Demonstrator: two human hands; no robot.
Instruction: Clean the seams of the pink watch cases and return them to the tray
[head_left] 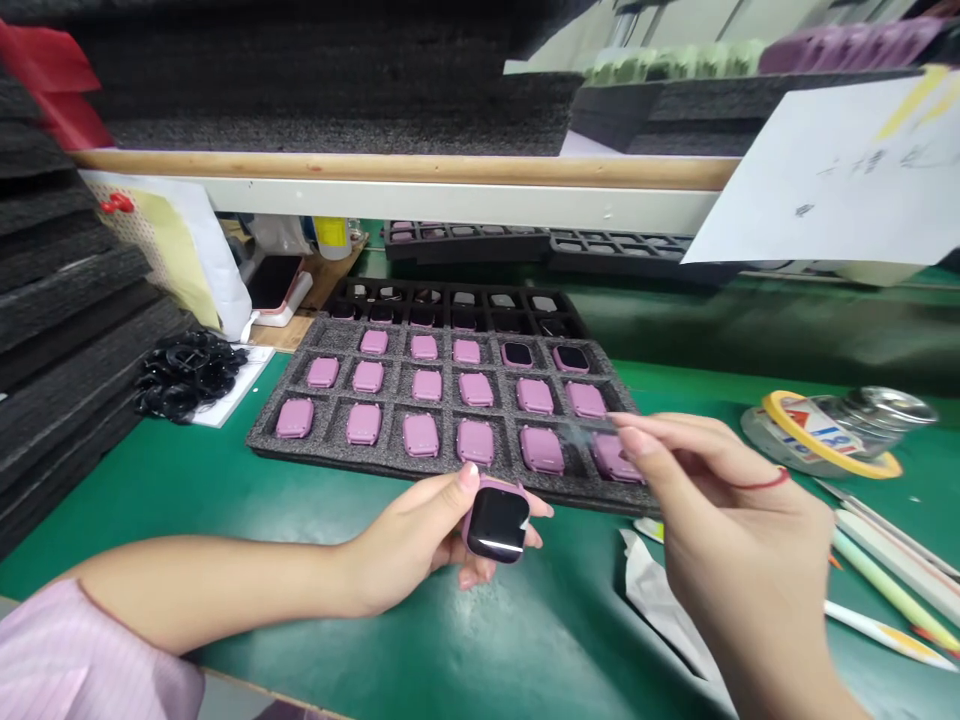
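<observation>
My left hand holds a pink smartwatch with a glossy black screen facing up, gripped by its edges between thumb and fingers. A small pale mark shows at the screen's right edge. My right hand is raised to the right, thumb and forefinger pinched on a thin clear film, faint and blurred against the tray. Behind both hands lies a black foam tray with rows of compartments. Most hold pink watch cases without a screen showing; two at the back right show black screens.
A darker tray adjoins behind. To the right are a glass jar with a yellow ring, several pens and a crumpled white wrapper. Black rubbery pieces and stacked foam trays stand left. A shelf crosses above.
</observation>
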